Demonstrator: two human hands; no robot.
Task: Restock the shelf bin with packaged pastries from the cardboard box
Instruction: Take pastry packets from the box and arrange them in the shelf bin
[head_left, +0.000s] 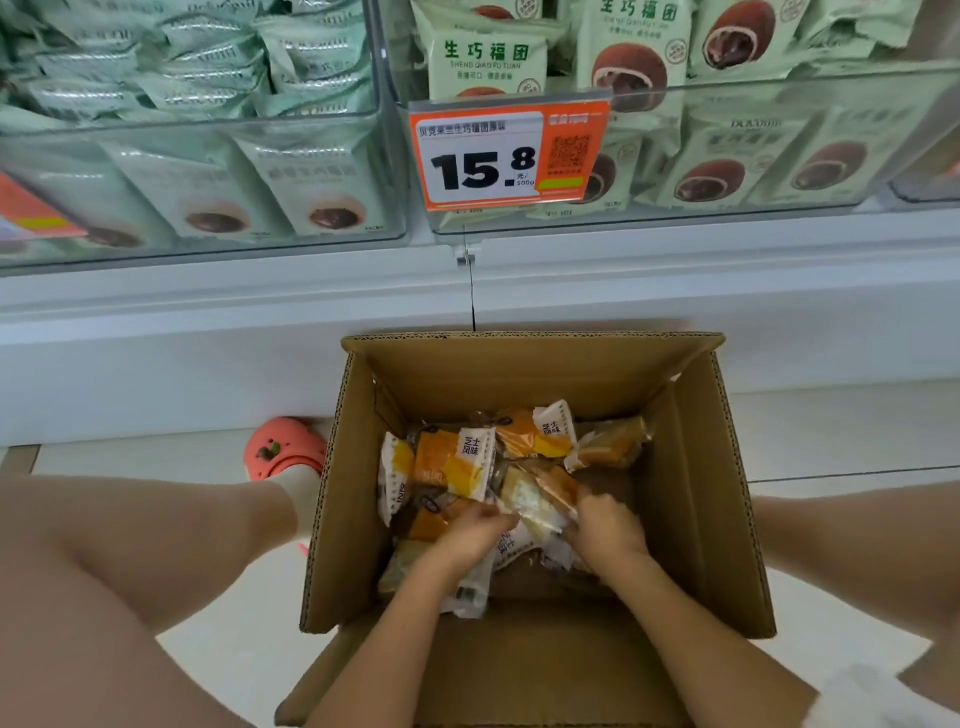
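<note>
An open cardboard box (696, 499) stands on the floor between my knees, below the shelf. Several packaged pastries (452, 457) in orange, yellow and white wrappers lie at its bottom. Both my hands are inside the box. My left hand (472, 535) has its fingers curled into the pile of packets at the left. My right hand (605, 525) grips a clear-wrapped pastry packet (535, 499) in the middle of the box. Above, a clear shelf bin (675, 202) holds green packets with a brown pastry picture.
An orange price tag (506, 156) reading 15.8 hangs on the bin's front. A second clear bin (208, 244) of pale green packets sits at the left. My legs flank the box, and a pink shoe (283, 449) rests on the white floor by the box's left wall.
</note>
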